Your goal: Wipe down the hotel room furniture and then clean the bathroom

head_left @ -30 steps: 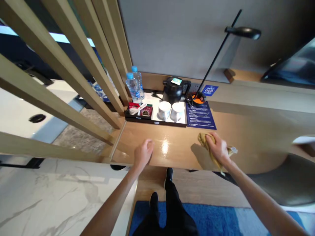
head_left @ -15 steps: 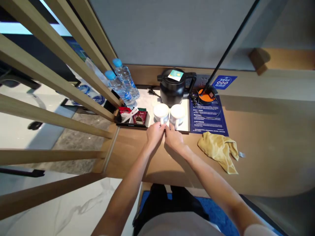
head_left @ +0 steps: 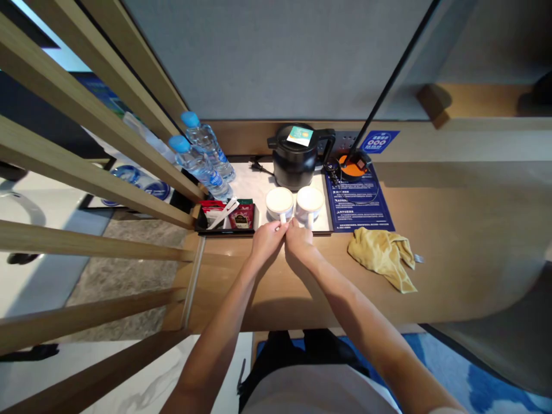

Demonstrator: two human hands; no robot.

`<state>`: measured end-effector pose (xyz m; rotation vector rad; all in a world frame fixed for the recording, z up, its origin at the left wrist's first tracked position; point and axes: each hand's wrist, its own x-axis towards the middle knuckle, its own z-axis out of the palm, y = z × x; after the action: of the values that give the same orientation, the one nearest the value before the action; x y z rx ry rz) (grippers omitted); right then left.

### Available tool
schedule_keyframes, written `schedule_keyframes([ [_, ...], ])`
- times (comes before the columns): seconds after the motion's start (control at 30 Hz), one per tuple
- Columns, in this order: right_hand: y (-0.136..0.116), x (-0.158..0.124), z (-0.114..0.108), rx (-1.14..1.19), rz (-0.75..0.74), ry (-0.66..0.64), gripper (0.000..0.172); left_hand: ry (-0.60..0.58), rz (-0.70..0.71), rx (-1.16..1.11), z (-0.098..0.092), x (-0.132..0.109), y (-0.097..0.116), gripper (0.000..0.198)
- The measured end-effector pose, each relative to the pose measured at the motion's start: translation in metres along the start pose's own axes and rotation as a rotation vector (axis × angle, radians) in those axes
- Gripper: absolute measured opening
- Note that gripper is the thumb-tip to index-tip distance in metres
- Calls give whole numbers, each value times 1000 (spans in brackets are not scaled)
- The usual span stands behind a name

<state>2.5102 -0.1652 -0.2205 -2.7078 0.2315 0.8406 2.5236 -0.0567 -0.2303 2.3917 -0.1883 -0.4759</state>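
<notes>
A wooden desk (head_left: 448, 287) spans the middle of the frame, below a grey wall panel (head_left: 276, 57). A slatted wooden partition (head_left: 81, 132) crosses the left side. A blue rug (head_left: 483, 368) lies on the floor at lower right, and the person's black trousers (head_left: 284, 351) show at bottom centre.

On the desk, at upper centre, sits a white tray (head_left: 252, 184). A black kettle (head_left: 295, 164) stands at its rear. Two white mugs stand upright and just apart at the tray's front edge: the left mug (head_left: 279, 202) and the right mug (head_left: 309, 199), their handles facing the person. To the left, a small black tray (head_left: 224, 232) holds red sachets (head_left: 240, 217). Two blue-capped water bottles (head_left: 200, 161) stand behind it, near the partition.

A blue printed mat (head_left: 357, 198) lies right of the white tray, with an orange-topped round device (head_left: 352, 165) at its rear. A crumpled yellow cloth (head_left: 382, 259) lies at the mat's lower right corner, touching it.

The left hand (head_left: 267, 241) is at the left mug's handle, and the right hand (head_left: 301, 244) is at the right mug's handle, the two hands touching. Both are curled, but whether either grips its handle cannot be determined.
</notes>
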Motion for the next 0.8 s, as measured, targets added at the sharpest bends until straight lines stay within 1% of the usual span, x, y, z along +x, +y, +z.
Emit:
schedule_keyframes([
  [0.07, 8, -8, 4, 97, -11, 26, 50, -11, 19, -12, -1, 0, -2, 41],
  [0.1, 15, -15, 7, 153, -45, 56, 53, -18, 23, -9, 0, 0, -3, 41],
  [0.17, 33, -40, 15, 296, -154, 148, 66, -30, 24, 1, 0, 0, -5, 39],
  [0.2, 44, -58, 21, 384, -219, 173, 70, -34, 27, -5, 1, -1, -7, 39],
  [0.23, 56, -78, 28, 475, -292, 150, 68, -31, 33, -25, 1, -2, -9, 38],
  [0.3, 78, -121, 45, 592, -419, -31, 52, -4, 53, -91, -1, -5, -13, 37],
  [0.33, 89, -141, 54, 591, -435, -122, 45, 22, 60, -127, -3, -8, -15, 37],
  [0.37, 99, -159, 63, 558, -412, -177, 42, 52, 62, -154, -5, -12, -17, 37],
  [0.4, 111, -172, 70, 505, -343, -172, 41, 84, 58, -170, -7, -16, -20, 37],
  [0.43, 124, -181, 74, 445, -244, -99, 40, 111, 51, -177, -8, -22, -23, 37],
  [0.47, 139, -183, 74, 379, -157, 17, 40, 129, 43, -177, -9, -28, -28, 37],
  [0.5, 158, -180, 71, 306, -115, 149, 40, 139, 31, -173, -8, -36, -33, 38],
  [0.57, 202, -159, 56, 118, -137, 396, 43, 129, 4, -152, -4, -57, -46, 40],
  [0.6, 226, -143, 48, 22, -169, 488, 47, 108, -16, -125, -1, -70, -54, 40],
  [0.67, 263, -109, 41, -101, -207, 571, 54, 30, -71, -52, 7, -100, -72, 40],
  [0.7, 272, -95, 45, -118, -187, 602, 55, -14, -102, -14, 10, -117, -80, 39],
  [0.73, 274, -85, 55, -111, -151, 637, 56, -52, -130, 20, 12, -135, -89, 38],
  [0.77, 267, -79, 69, -91, -116, 677, 56, -77, -162, 42, 13, -154, -97, 38],
  [0.8, 251, -79, 86, -72, -94, 710, 56, -84, -196, 49, 13, -173, -105, 38],
])
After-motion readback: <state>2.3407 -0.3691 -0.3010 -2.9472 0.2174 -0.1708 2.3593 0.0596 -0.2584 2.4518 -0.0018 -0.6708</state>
